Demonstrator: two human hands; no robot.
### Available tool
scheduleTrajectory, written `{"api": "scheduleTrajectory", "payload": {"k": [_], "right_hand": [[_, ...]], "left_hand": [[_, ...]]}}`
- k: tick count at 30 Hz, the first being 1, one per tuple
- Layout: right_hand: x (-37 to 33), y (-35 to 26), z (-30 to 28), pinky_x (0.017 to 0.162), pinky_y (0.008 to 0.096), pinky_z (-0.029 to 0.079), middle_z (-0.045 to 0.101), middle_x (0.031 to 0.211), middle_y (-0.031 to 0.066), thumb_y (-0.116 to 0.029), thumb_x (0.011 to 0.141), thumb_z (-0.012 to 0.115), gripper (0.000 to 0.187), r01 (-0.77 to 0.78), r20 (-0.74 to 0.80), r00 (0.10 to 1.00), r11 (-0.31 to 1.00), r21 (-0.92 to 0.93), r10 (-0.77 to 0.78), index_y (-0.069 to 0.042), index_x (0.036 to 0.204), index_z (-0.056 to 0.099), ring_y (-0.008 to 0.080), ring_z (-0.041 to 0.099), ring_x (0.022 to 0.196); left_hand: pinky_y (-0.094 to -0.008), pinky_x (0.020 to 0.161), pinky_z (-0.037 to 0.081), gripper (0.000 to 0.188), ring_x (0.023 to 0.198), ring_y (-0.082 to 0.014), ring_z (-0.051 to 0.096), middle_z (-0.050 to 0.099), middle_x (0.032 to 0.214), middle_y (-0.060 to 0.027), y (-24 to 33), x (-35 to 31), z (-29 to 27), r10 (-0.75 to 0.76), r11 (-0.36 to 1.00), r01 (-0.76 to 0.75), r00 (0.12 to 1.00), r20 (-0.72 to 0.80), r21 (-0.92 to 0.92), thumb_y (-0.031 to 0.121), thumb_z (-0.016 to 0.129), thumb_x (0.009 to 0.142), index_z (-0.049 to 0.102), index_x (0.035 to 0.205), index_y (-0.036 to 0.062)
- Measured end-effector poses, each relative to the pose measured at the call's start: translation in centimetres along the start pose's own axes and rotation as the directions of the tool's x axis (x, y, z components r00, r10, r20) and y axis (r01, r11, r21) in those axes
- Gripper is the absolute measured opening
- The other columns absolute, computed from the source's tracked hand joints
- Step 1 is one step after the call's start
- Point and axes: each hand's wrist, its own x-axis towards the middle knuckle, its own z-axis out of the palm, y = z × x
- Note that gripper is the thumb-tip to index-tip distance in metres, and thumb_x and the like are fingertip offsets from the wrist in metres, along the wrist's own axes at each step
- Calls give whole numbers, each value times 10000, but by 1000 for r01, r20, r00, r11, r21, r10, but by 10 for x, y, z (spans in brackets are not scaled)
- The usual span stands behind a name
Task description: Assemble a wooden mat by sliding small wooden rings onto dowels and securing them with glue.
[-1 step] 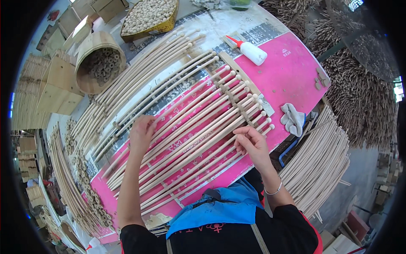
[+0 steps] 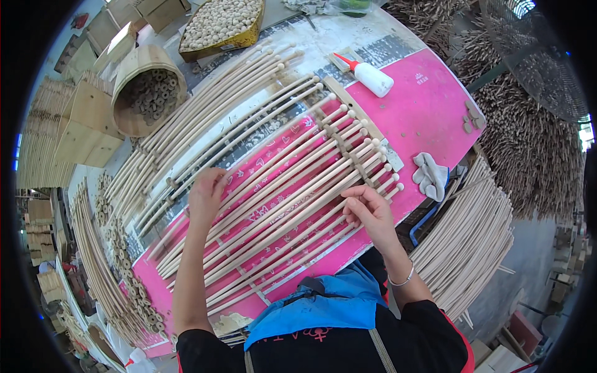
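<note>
Thin wooden sticks (image 2: 298, 180) with round ball tips lie in a row across a pink patterned sheet, their tips toward the far right. My left hand (image 2: 208, 191) pinches the outermost stick (image 2: 273, 142) of this row along its shaft; that stick looks smeared by motion. Over the near sticks, close to their ball ends, hovers my right hand (image 2: 368, 210), its fingers curled and thumb pressed in. Whatever it may hold is hidden. A notched wooden rack (image 2: 344, 148) runs under the sticks near their tips.
Beyond lie more ball-tipped sticks (image 2: 205, 112), a wooden bucket (image 2: 127, 112) of rings and a yellow tray (image 2: 245, 38) of balls. To the right are a red-capped white bottle (image 2: 374, 79), a glove (image 2: 429, 176) and bundled sticks (image 2: 466, 242). Loose rings (image 2: 134, 283) line the left edge.
The stick in my left hand has shifted slightly toward the far left, and its ball end is now blurred. My right hand has hardly moved.
</note>
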Motion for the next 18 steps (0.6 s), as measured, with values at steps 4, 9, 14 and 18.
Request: {"api": "scheduleTrajectory", "payload": {"k": [4,9,14,18], "right_hand": [[14,-3,22,633,190,491,677,883,-10,-180,1091,592,252,67,139,988,997,-40,-61,-41,1285,675,39,619,738],[43,-10,76,671,206,501,675,971,4,-214,1094,600,426,-1,285,957,987,161,-46,-36,1480,563,49,621,824],[48,-5,113,715,257,575,726,846,34,-323,1057,678,323,-106,249,968,935,337,19,-19,1126,762,101,690,764],[47,-2,94,722,269,584,736,864,47,-315,1053,687,315,-71,209,978,938,338,-1,-16,1118,763,115,697,761]], "left_hand": [[-424,799,515,166,910,-352,679,690,990,-184,18,-11,-31,7,998,-10,998,-57,-68,99,650,998,714,1108,-7],[-374,761,485,174,823,-305,623,603,869,-154,63,-55,-54,51,988,-38,995,87,-152,62,638,1002,712,1132,-27],[-383,770,499,204,876,-308,653,648,945,-152,105,-97,-71,20,997,-12,994,110,-71,64,671,972,727,1159,3],[-388,799,529,349,933,-308,678,703,1038,-122,96,-143,-98,-43,997,45,999,-21,70,108,749,888,720,1228,33]]}}
